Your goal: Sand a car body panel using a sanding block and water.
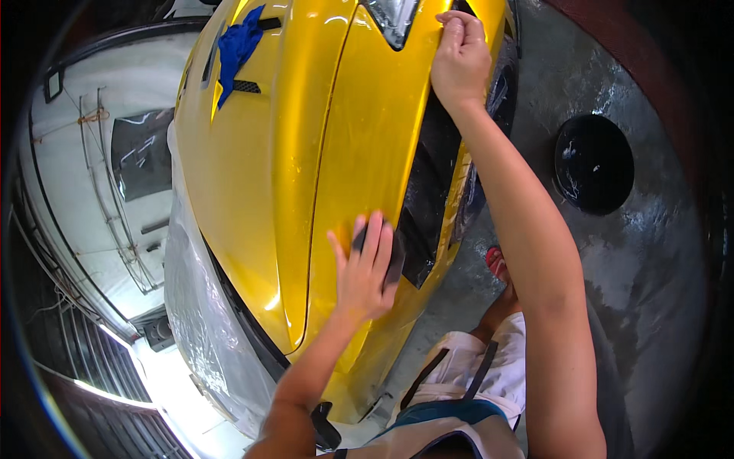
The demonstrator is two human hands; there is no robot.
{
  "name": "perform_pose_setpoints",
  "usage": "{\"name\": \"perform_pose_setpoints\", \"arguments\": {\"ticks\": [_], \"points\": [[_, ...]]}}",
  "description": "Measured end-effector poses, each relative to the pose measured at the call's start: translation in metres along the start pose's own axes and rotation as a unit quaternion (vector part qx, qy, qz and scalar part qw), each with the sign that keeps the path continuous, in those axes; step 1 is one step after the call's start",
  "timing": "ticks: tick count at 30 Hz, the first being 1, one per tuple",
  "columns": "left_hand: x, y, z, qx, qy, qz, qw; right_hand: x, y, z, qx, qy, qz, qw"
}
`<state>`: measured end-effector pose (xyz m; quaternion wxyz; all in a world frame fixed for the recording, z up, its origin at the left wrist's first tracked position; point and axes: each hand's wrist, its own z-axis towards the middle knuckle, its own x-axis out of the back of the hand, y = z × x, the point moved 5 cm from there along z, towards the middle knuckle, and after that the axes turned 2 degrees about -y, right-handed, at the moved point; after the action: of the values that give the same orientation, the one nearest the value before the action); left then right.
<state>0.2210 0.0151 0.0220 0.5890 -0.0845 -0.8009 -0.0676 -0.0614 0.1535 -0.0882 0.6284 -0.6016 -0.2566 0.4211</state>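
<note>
A yellow car's front end [367,138] fills the middle of the head view, its surface glossy and wet in places. My left hand [363,279] presses a dark flat pad [394,260] against the yellow panel, fingers stretched over it; the pad's exact kind is hard to tell. Farther off, my right hand [462,65] is closed in a pinch at the panel's edge beside the headlight [392,19]. What its fingers grip is hidden. Just right of the left hand is a dark bumper opening [428,199].
A blue cloth [239,50] lies on the hood. Clear plastic sheeting [202,306] covers the car's left side. On the wet grey floor [657,268] at right stands a round black object [594,164]. My foot in a red sandal [497,264] is beside the bumper.
</note>
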Motion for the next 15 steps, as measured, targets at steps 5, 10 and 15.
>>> {"name": "perform_pose_setpoints", "arguments": {"ticks": [5, 10, 15], "points": [[0.02, -0.003, 0.095, -0.055, 0.017, 0.035, 0.998, 0.002, -0.008, 0.001, -0.018, 0.001, 0.022, 1.0], [0.011, 0.005, 0.065, -0.054, 0.033, 0.008, 0.998, 0.007, 0.004, 0.005, -0.06, -0.014, -0.016, 0.998], [0.034, -0.002, 0.114, -0.076, 0.071, -0.025, 0.994, 0.0, -0.01, 0.001, -0.059, -0.009, -0.001, 0.998]]}}
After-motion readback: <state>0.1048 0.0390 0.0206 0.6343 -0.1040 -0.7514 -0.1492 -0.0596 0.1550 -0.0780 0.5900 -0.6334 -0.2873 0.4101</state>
